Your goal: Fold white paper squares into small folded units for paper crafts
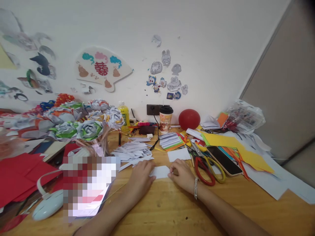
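Note:
A small white piece of paper (160, 172) lies at the middle of the wooden table, between my two hands. My left hand (142, 175) has its curled fingers on the paper's left end. At the right end, my right hand (181, 173) pinches the paper's edge between thumb and fingers; a silver bracelet circles that wrist. Just beyond is another white paper slip (178, 155). A heap of white paper strips (134, 151) sits past my left hand, and a stack of cut paper (170, 141) in white, orange and green lies farther back.
Red-handled scissors (204, 172), yellow-handled scissors (216, 170) and a phone (224, 160) lie to the right. A lidded cup (165, 119) and a red balloon (189, 119) stand by the wall. Paper flowers (90, 130), red paper (22, 173) and a lit, pixelated screen (92, 193) fill the left.

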The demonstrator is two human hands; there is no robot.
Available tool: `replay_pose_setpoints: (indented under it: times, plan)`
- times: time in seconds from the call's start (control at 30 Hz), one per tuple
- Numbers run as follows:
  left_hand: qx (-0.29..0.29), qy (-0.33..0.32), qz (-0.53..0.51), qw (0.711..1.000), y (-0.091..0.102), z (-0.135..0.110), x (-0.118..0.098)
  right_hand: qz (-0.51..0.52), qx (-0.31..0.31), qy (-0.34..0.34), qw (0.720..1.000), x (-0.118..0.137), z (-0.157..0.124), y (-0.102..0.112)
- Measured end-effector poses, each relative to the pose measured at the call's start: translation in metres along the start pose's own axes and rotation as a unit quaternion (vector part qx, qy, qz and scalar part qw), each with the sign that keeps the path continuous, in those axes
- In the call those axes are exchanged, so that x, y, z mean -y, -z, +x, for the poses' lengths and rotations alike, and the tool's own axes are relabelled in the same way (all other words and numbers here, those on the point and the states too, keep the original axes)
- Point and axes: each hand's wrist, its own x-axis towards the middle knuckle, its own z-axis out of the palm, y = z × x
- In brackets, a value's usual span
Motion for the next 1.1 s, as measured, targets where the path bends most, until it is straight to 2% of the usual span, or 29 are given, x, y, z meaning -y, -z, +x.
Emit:
replay_pose_setpoints:
  times: [0.07,0.13,0.3,0.37,0.53,0.7,0.87,1.0,1.1]
  plan:
    - [0.001,-0.098,0.046,0.994,0.002,-0.003,-0.002,0.001,-0.008,-0.003,1.000,0.000,-0.001,0.000]
    - [0.011,-0.147,0.076,0.986,0.010,-0.006,-0.006,0.007,-0.013,0.000,1.000,0.001,-0.001,0.001]
    - [0.077,-0.113,0.057,0.989,0.044,-0.014,-0.016,0.032,0.010,0.035,0.999,-0.003,-0.001,0.007]
    - [0.099,-0.115,0.060,0.987,0.051,-0.015,-0.016,0.040,0.022,0.059,0.997,-0.007,-0.002,0.010]
    - [0.116,-0.102,0.118,0.981,0.043,-0.012,-0.014,-0.023,0.049,0.182,0.982,-0.011,-0.003,0.016]
    - [0.114,-0.080,0.116,0.983,0.034,-0.015,-0.012,-0.048,0.090,0.292,0.951,0.013,-0.017,0.007]
    - [0.123,-0.108,0.037,0.986,0.035,-0.019,-0.014,-0.004,0.067,0.311,0.948,0.032,-0.029,-0.003]
    - [0.128,-0.139,-0.009,0.982,0.040,-0.017,-0.017,0.032,-0.001,0.254,0.967,0.017,-0.018,0.004]
    - [0.123,-0.179,-0.033,0.976,0.040,-0.014,-0.014,-0.004,-0.002,0.236,0.972,0.001,-0.009,0.010]
